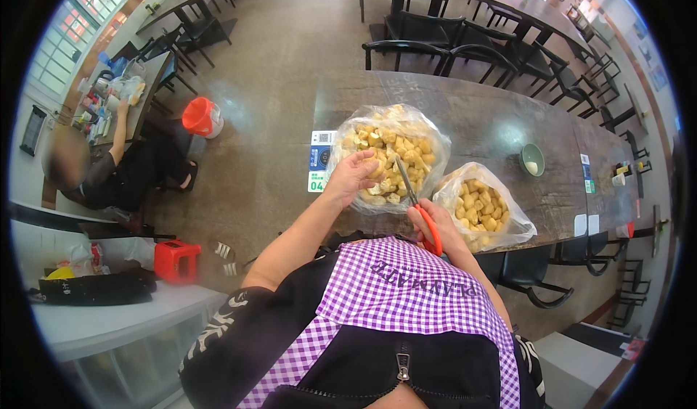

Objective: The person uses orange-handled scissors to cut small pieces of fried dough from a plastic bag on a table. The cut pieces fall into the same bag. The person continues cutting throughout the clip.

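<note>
Two clear plastic bags lie side by side on the dark table (479,104). The larger bag (435,131) is full of yellow-brown fried tofu pieces (416,153), some cut so that pale insides show. Over its near left part, my left hand (351,179) holds a fried tofu piece (375,168) in its fingers. My right hand (438,224) grips the red handles of a pair of scissors (405,177), whose blades point up and left over the larger bag. Just right of that hand, the smaller bag (514,235) holds more tofu pieces (482,205), which look whole.
A green bowl (532,160) with a white item stands to the right. Printed cards (317,161) lie at the table's left edge. A red bucket (202,116) and a red stool (177,261) are on the left. Another person (125,175) sits at a cluttered side table (142,101).
</note>
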`<state>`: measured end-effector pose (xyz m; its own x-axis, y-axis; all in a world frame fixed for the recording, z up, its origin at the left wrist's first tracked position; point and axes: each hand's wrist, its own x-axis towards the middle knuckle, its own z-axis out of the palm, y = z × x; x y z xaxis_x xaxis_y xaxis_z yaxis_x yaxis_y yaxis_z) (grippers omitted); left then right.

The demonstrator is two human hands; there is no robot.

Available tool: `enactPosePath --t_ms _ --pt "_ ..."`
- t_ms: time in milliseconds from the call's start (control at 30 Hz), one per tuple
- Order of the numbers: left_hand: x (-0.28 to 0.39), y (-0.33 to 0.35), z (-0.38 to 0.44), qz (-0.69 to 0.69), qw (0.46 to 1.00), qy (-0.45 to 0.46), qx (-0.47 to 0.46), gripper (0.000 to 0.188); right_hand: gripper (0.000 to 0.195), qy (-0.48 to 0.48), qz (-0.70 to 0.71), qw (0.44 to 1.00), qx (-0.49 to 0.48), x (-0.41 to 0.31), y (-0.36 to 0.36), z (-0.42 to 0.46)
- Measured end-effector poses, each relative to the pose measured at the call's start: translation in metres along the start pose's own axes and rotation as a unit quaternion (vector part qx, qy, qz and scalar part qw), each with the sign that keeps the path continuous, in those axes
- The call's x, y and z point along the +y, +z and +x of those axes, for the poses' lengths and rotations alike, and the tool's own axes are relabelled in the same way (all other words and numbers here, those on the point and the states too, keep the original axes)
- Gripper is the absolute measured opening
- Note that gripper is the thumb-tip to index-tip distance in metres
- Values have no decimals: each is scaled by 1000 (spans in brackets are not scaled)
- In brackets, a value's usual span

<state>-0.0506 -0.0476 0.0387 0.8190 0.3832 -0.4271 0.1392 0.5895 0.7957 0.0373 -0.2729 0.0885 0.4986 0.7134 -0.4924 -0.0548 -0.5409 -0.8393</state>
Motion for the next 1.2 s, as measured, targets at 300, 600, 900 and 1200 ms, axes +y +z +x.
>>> enactPosePath --t_ms 300,600,900,1200 --pt "-8 0 10 -154 986 59 -28 29 72 -62 -70 995 -33 -5 2 0" --pt "-15 24 -2 -91 979 183 -20 28 66 -114 -67 991 -2 -8 7 10" --pt "-43 -13 21 94 985 144 32 43 32 -97 -120 988 10 17 6 29" --pt "91 122 -24 570 596 533 -189 55 18 -71 77 994 33 -19 -45 -1"
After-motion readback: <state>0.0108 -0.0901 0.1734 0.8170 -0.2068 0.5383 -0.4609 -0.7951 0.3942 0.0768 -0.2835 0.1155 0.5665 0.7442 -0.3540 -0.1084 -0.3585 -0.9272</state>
